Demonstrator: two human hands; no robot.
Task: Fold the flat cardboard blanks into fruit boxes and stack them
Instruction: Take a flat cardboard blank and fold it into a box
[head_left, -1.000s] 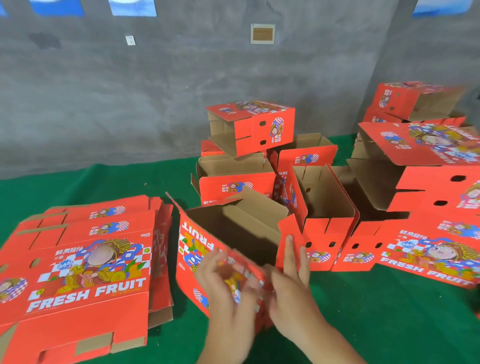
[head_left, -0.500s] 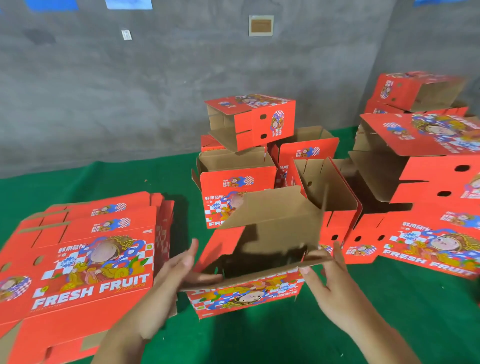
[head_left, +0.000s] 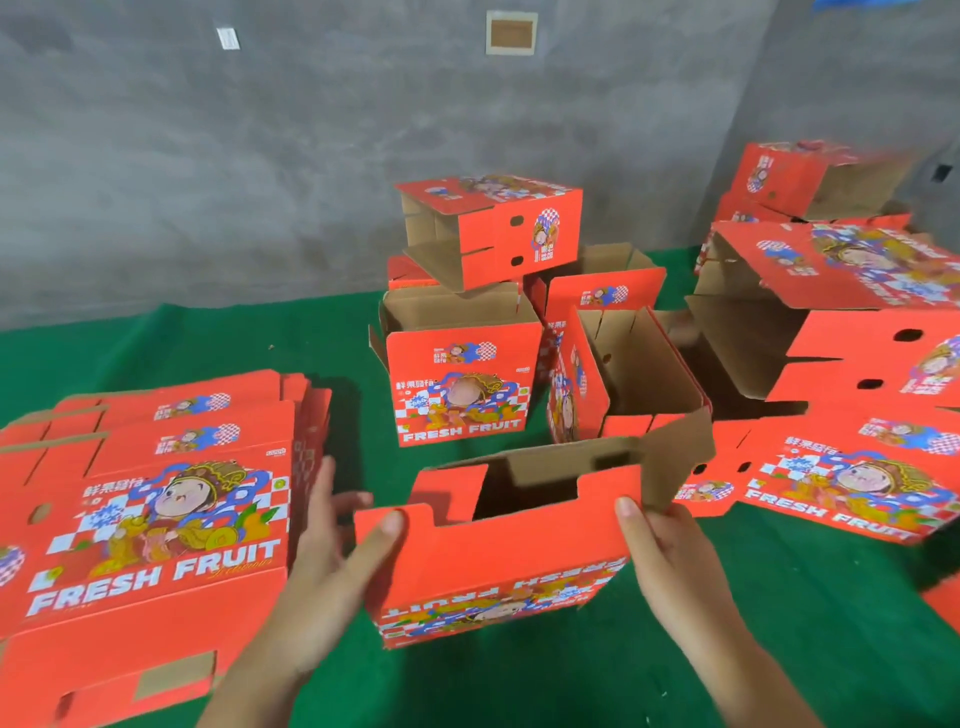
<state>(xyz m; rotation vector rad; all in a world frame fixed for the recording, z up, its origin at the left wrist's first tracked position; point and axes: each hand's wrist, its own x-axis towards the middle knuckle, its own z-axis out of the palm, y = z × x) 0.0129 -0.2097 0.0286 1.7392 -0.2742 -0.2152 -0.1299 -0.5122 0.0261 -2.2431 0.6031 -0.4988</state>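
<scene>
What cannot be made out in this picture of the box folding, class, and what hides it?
- Head view: the bottom of the box being folded, hidden by its own front panel.
- Left hand: its fingers behind the box's side.
- Stack of flat blanks: cut off by the left edge.
- Far right box: print blurred.

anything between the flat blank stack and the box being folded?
Only the left hand, gripping the half-folded box at its left end, over green mat. The stack of flat blanks lies just beyond. Head view.
</scene>
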